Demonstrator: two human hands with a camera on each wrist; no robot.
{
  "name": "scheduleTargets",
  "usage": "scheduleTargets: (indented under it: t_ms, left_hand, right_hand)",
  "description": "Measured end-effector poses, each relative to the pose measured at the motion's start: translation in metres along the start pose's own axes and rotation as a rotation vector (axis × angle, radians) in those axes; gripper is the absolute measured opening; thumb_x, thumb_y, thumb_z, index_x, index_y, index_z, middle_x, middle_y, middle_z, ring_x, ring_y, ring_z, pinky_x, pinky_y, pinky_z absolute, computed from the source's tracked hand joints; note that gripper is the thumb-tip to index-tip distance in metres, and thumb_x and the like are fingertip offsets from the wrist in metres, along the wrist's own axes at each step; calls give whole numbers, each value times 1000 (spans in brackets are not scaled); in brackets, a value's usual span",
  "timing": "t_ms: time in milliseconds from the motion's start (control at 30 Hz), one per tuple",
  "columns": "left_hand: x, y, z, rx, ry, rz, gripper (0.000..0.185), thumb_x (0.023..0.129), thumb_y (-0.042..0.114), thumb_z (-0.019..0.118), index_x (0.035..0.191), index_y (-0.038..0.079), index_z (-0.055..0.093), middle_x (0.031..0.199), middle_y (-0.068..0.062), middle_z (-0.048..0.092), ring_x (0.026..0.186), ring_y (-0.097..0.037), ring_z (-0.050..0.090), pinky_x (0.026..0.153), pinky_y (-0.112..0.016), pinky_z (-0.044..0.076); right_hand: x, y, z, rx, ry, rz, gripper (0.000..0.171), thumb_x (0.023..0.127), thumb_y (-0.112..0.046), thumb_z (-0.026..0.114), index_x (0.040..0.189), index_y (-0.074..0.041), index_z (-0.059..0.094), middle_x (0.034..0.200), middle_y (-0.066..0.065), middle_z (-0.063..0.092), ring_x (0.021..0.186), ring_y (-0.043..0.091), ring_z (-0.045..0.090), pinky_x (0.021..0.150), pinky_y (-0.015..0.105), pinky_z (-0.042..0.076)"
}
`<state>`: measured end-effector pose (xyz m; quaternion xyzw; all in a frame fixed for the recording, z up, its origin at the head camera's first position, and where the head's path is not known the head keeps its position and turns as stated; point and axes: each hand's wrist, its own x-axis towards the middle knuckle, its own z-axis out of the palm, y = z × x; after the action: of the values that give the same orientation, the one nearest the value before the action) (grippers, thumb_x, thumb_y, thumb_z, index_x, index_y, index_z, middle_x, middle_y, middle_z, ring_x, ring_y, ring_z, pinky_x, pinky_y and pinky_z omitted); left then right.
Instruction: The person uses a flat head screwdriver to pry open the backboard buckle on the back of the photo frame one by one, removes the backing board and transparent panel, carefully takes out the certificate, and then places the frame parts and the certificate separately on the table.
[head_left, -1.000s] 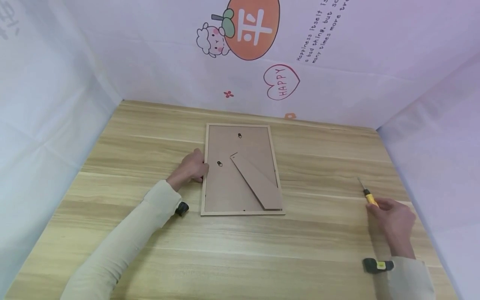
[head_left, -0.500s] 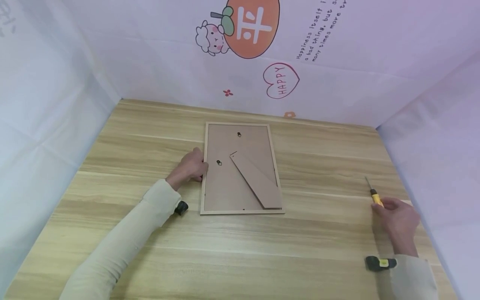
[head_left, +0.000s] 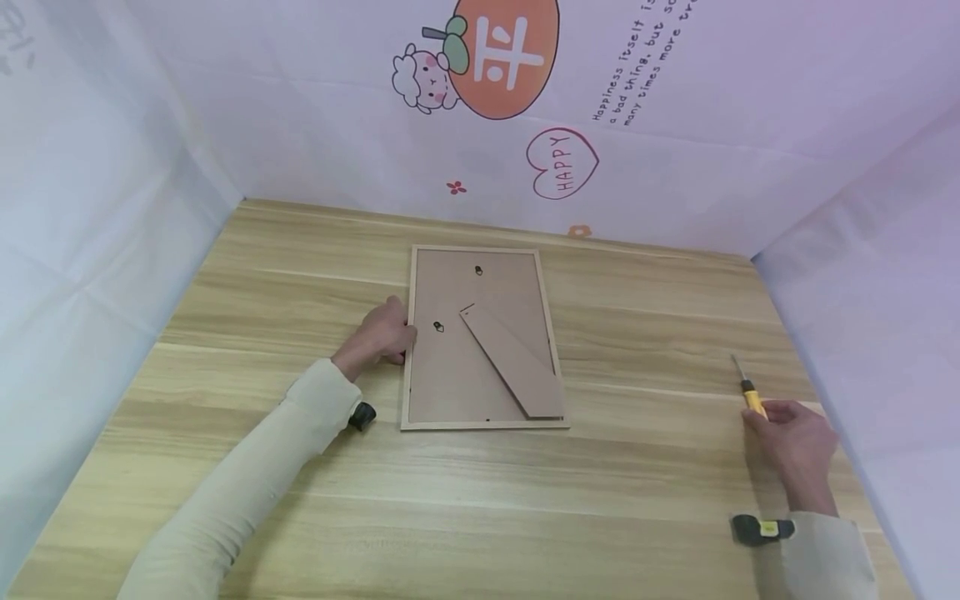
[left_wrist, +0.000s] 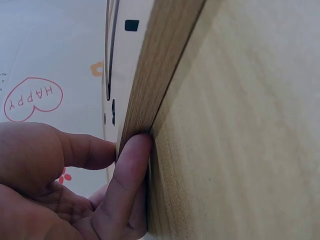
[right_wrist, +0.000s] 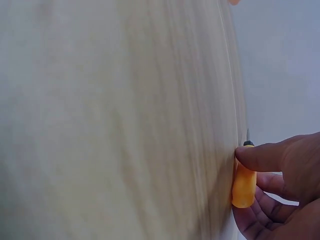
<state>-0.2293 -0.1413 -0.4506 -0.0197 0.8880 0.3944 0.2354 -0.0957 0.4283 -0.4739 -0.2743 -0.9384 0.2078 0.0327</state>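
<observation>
The frame (head_left: 480,337) lies face down at the centre of the head view, a little above the middle of the table (head_left: 637,492). It is a tall rectangle with a thin pale wood rim and a brown board back. 2 small dark hangers show on the back, 1 near the top edge and 1 near the left edge. A long brown stand leg (head_left: 512,360) lies flat on the back, slanting from the middle down to the lower right corner. In the left wrist view the rim (left_wrist: 150,85) shows as a light wood-grain strip rising from the table.

The left hand (head_left: 384,333) sits at the frame's left edge, about halfway up. Its fingers (left_wrist: 125,175) are curled and press against the rim, the thumb on the frame's upper side, so it grips the edge.

Well apart, at the right of the head view, the right hand (head_left: 797,446) holds a screwdriver (head_left: 746,390) with a yellow handle and a thin metal shaft pointing toward the upper left. The right wrist view shows the thumb and fingers (right_wrist: 265,157) pinching the yellow handle (right_wrist: 243,182), which lies against the table.

Both arms wear pale sleeves (head_left: 247,483). Behind the table hangs a backdrop (head_left: 337,125) with an orange fruit, a cartoon sheep and a heart reading HAPPY.
</observation>
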Motion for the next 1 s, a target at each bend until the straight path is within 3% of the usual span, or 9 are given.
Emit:
scheduleTargets:
  t_ms: [167,367,533,600,667,733,800,867,1000]
  left_hand:
    - [1,1,0,14,-5,4,41,96,6,44,131,-15,38,101,-22,53,51,-16,60,53,-27,56]
    - [0,2,-2,18,-30,30,20,93,3,45,89,-8,61,73,-9,54,51,-14,59,54,-27,57]
    - [1,1,-4,15,-55,42,35,94,6,46,59,9,49,59,-2,51,49,-13,57,55,-27,57]
    - [2,1,-6,14,-62,36,39,95,8,47,56,12,43,59,-2,50,49,-12,57,55,-26,57]
    - [3,0,-7,8,-64,23,40,96,10,48,56,13,41,61,-4,53,50,-13,57,56,-26,57]
    - [5,0,-9,5,-67,10,39,96,11,48,58,12,43,64,-5,55,50,-13,58,56,-26,57]
    - [7,-1,-12,-4,-66,-5,37,97,11,48,60,9,45,64,-6,56,50,-13,58,55,-26,57]
    - [9,1,-15,-13,-66,-18,33,97,11,49,64,6,52,65,-7,57,50,-14,59,56,-26,57]
    - [14,4,-22,-8,-62,-27,29,97,11,50,72,0,59,63,-6,58,51,-15,61,57,-28,58]
  right_hand:
    - [-3,1,1,6,-6,1,45,90,-31,67,117,4,64,101,22,72,56,-14,40,64,27,36]
    - [-5,1,1,3,-10,11,46,90,-32,66,118,5,64,105,23,71,59,-13,40,64,26,37]
    - [-7,2,2,2,-11,7,49,91,-35,65,119,4,64,112,25,69,63,-12,39,67,28,37]
    - [-7,2,2,5,-13,3,50,91,-36,64,120,5,63,115,25,68,65,-9,44,68,28,37]
    - [-8,2,2,9,-12,-4,53,93,-36,62,123,6,60,119,27,65,70,6,58,71,32,40]
    - [-10,0,1,5,-4,-10,54,95,-35,60,127,8,57,123,30,62,87,27,64,78,39,43]
    - [-14,-5,-1,5,30,-34,54,96,-32,58,129,10,54,125,34,58,106,44,60,86,49,43]
    - [-19,-13,-3,11,65,-71,52,96,-28,56,129,12,52,126,36,56,110,50,56,93,57,39]
    - [-29,-37,-4,22,105,-161,46,96,-25,56,124,12,56,123,37,57,110,51,58,95,59,39]
